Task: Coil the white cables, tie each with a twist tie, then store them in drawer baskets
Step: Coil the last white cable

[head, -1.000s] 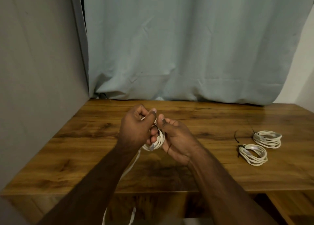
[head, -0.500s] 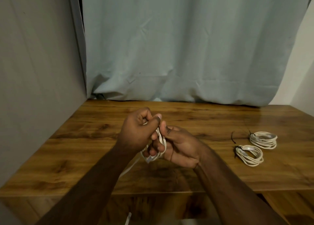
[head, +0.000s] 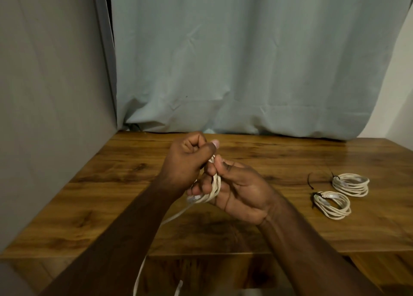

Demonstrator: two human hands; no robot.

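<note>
Head view shows coiling under way: the right hand [head: 239, 190] curls round a small coil of thin white cable [head: 213, 189] above the wooden table [head: 134, 184], while the left hand [head: 187, 159] pinches the strand. Next, I judge, wind in the hanging tail, then fetch the loose black twist tie [head: 309, 180].

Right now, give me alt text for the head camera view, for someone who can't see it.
Two bare hands, left hand and right hand, wind a white cable into a coil above a wooden table. Two tied coils and a loose black twist tie lie at right, before a pale curtain.
</note>
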